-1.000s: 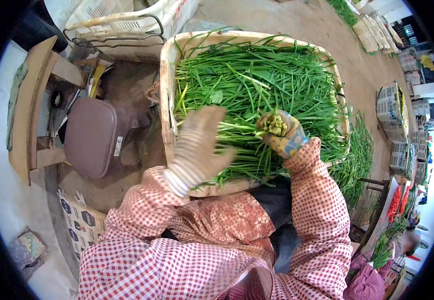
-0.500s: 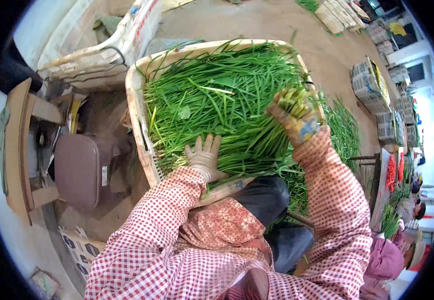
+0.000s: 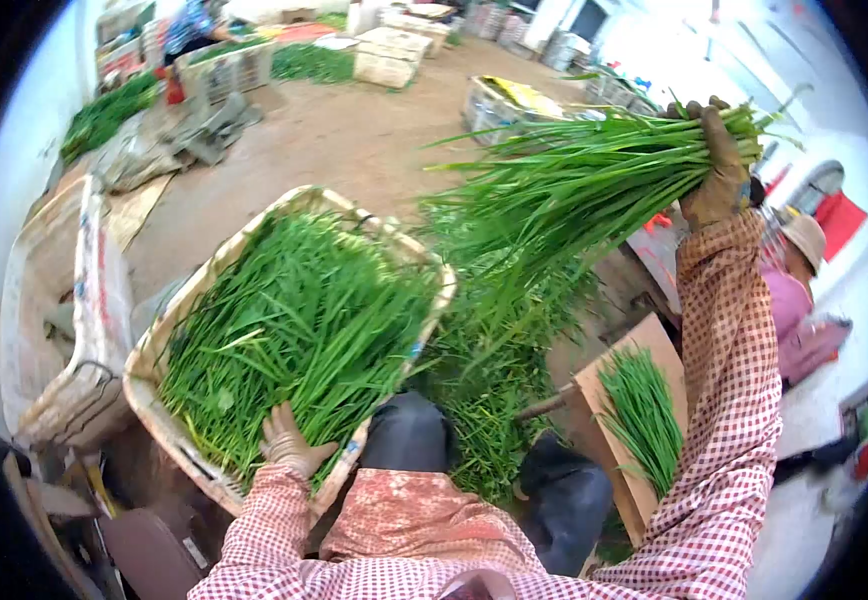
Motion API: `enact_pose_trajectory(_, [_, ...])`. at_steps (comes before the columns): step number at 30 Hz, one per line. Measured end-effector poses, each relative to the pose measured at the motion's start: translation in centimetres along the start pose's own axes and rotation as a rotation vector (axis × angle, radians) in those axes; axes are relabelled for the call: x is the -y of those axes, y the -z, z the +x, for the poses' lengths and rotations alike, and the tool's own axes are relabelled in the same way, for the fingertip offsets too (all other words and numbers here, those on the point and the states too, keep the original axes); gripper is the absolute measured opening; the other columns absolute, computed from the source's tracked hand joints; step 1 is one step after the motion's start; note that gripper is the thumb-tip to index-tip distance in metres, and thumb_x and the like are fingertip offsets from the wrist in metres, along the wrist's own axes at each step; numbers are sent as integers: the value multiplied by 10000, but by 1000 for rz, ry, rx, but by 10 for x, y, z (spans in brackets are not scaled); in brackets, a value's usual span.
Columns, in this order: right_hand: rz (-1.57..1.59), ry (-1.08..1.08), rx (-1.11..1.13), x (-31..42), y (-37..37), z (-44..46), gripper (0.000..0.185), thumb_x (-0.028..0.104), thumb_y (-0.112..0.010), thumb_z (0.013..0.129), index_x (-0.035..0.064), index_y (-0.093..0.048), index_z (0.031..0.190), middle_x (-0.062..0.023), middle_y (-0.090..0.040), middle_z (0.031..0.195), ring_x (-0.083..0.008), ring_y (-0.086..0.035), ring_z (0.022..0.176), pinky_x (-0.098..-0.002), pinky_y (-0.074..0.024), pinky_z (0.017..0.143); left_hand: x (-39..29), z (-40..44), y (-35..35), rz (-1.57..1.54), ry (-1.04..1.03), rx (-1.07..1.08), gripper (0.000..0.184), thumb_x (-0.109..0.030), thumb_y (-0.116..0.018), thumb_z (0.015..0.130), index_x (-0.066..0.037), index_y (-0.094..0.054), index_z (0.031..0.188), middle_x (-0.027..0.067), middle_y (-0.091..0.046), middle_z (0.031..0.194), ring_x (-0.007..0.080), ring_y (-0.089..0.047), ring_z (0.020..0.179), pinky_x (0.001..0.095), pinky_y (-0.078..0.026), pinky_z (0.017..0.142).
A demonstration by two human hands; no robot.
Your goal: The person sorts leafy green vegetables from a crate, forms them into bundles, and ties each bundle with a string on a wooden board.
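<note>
Raised at the upper right, my right hand (image 3: pixel 717 178), in a dirty glove, grips a thick bunch of chives (image 3: pixel 594 170) by its pale stem ends. The long green leaves hang out to the left. My left hand (image 3: pixel 296 446), in a light glove, lies with fingers apart on the chives (image 3: pixel 294 320) heaped in a plastic crate (image 3: pixel 146 385), near its front edge. The crate stands beside my knee.
Loose green leaves (image 3: pixel 494 400) cover the floor right of the crate. A cardboard piece (image 3: pixel 609 400) holds more chives (image 3: pixel 644 415). An emptier white crate (image 3: pixel 39 290) stands left. Other people (image 3: pixel 789 285) sit at the right and far left.
My right hand has lifted the bunch up and right, away from the crate. My view has turned right, and the left hand stays on the heap.
</note>
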State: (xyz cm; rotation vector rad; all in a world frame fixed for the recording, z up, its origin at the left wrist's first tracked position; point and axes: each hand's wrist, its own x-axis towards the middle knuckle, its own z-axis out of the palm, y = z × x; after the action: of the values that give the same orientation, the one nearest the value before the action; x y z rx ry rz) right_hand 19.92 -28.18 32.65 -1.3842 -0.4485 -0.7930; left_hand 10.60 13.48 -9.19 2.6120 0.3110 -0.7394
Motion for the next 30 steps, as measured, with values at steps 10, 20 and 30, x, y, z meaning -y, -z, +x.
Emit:
enact_pose_trajectory(10, [-302,-104,-50,-51,143,-86,258,273,-635,889,78,-602,1055,-19,-619,921,-150,-589,791,-293,-494,700,-57,-53,101,479,-556,-409,717,-403,-770,694,-52,-509,1262,164,-573,1195,268,-564,1083,380,-455,947])
enact_pose_trajectory(20, [400,252,-155,-27,41,-232,259,238,-704,824,67,-608,993,-143,-646,1041,-314,-608,998,-468,-436,972,-255,-147,-1,2448,-995,-1917,855,-613,-610,743,-74,-410,1376,162,-448,1385,281,-453,1243,446,-374,1045])
enact_pose_trajectory(30, [-585,323,817,-20,43,-353,371,221,-711,672,205,-652,1038,-43,-626,1128,-328,-549,1155,-477,-341,1049,-250,-113,-32,3130,839,-2011,623,-477,-615,862,-20,-495,1269,164,-625,1132,324,-635,977,451,-550,861])
